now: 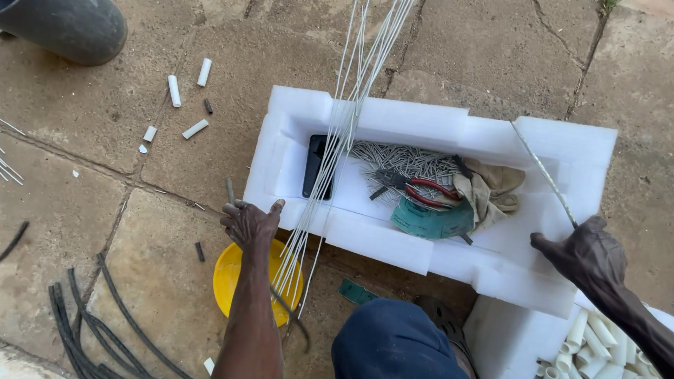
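Foam tray [302, 112] holds nails [407, 160], red pliers [414, 186], rag [491, 186], teal sandpaper [428, 219]. Yellow bowl [232, 277] below. Black cables [84, 330] on the left, white tube pieces [174, 90] on paving.

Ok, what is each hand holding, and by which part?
Right hand grips a thin white rod by its lower end. Left hand pinches a short dark stick by its lower end.

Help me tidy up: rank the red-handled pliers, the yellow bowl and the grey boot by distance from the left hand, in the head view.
From the left hand:
1. Yellow bowl, just below it.
2. Red-handled pliers, right, inside the foam tray.
3. Grey boot, far upper left.
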